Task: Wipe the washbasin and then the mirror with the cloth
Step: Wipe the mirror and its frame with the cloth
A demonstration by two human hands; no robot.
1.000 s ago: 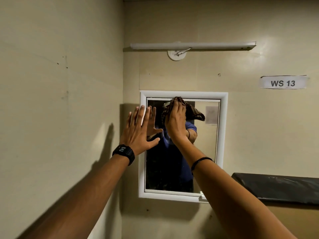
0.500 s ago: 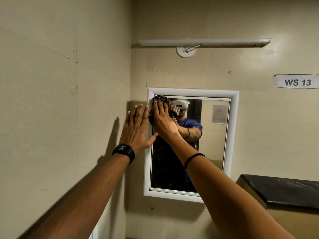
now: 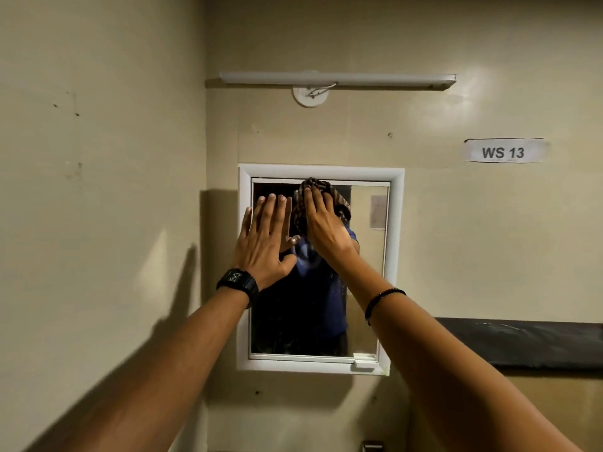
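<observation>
1. Head view, the cloth: the dark, patterned cloth (image 3: 298,208) is pressed flat against the upper middle of the mirror (image 3: 303,321), just under the top edge of its white frame. It lies beneath the right hand (image 3: 326,231). Its bunched edge shows above the fingertips and along the left side of the fingers (image 3: 314,203).
2. Head view, right hand: the fingers are straight and close together, laid flat over the cloth and pushing it onto the glass, not curled round it. A thin beaded bracelet (image 3: 383,296) sits on that wrist.
3. Head view, left hand: the left hand (image 3: 264,246) is spread flat with its fingers (image 3: 271,212) straight and slightly apart, holding nothing. It lies over the mirror's upper left part, across the frame's left edge. The thumb points towards the right hand and is near the cloth but apart from it. A black watch (image 3: 238,282) is on the wrist.
4. Head view, surroundings: a tube light (image 3: 336,80) hangs above the mirror. A paper label (image 3: 504,151) reading "WS 13" is stuck to the wall on the right, with a dark ledge (image 3: 522,340) below it.
</observation>
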